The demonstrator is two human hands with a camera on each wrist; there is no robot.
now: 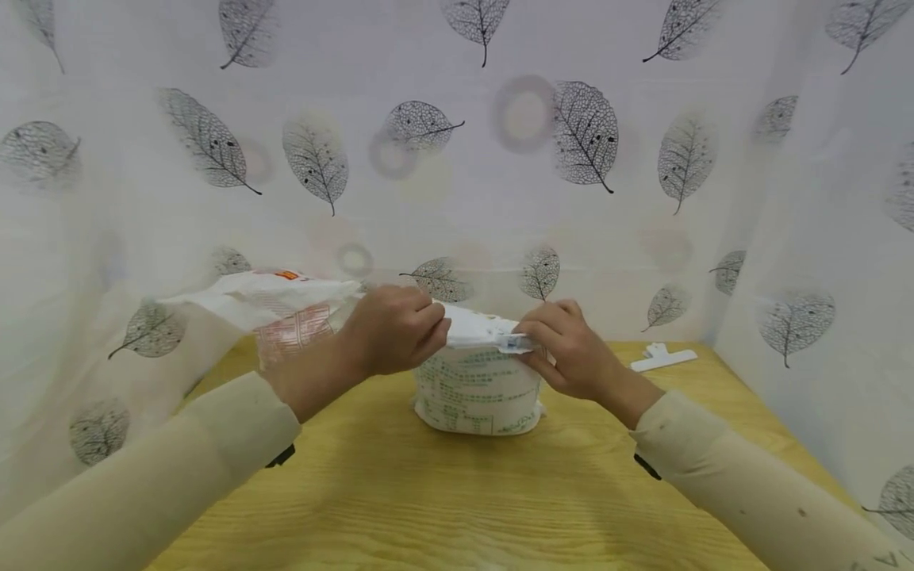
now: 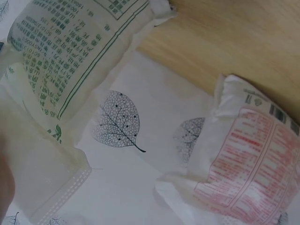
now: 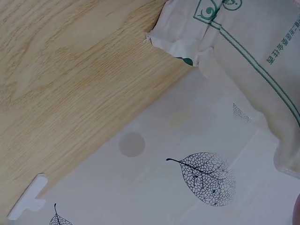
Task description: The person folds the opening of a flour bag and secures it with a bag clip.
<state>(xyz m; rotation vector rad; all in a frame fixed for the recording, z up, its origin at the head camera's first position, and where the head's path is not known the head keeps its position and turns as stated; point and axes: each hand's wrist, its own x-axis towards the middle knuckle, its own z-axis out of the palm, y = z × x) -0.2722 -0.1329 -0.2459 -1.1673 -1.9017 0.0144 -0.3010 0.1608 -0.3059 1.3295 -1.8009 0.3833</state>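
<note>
A plump white bag point(image 1: 478, 392) with green print stands on the wooden table in the head view. My left hand point(image 1: 400, 329) has its fingers curled at the left end of the bag's top, gripping it. At the other end, my right hand point(image 1: 567, 349) pinches the top edge, beside a small white and bluish strip point(image 1: 512, 342) that looks like the end of a clip. The left wrist view shows the bag's flattened top flap point(image 2: 47, 183) with a dotted seam, a finger point(image 2: 5, 183) at its edge. Most of both hands is hidden in the wrist views.
A second white bag with red print point(image 1: 296, 333) stands behind my left forearm. A white bag clip point(image 1: 664, 358) lies on the wooden table point(image 1: 457, 500) at the back right. A leaf-patterned curtain point(image 1: 457, 198) encloses the back and sides.
</note>
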